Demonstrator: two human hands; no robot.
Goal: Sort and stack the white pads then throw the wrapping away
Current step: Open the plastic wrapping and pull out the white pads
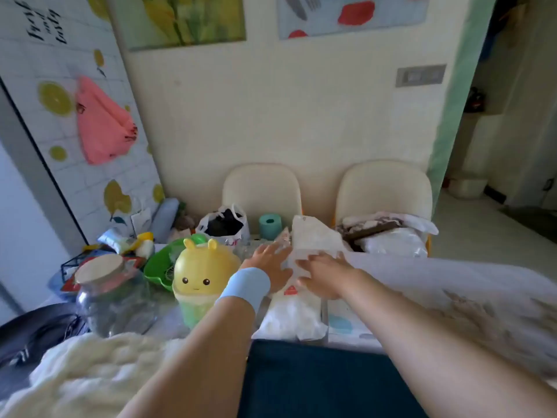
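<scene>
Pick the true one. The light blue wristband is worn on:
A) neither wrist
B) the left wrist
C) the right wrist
B: the light blue wristband sits just behind the left hand, while the arm behind the right hand is bare.

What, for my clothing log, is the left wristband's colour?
Light blue wristband, clearest in the head view.

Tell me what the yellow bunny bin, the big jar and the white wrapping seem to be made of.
The yellow bunny bin: moulded plastic, smooth and slightly glossy, by its soft sheen. The big jar: clear glass or hard plastic, see-through with bright glints; its pale lid is matte. The white wrapping: thin plastic film, probably, crinkled and translucent.
</scene>
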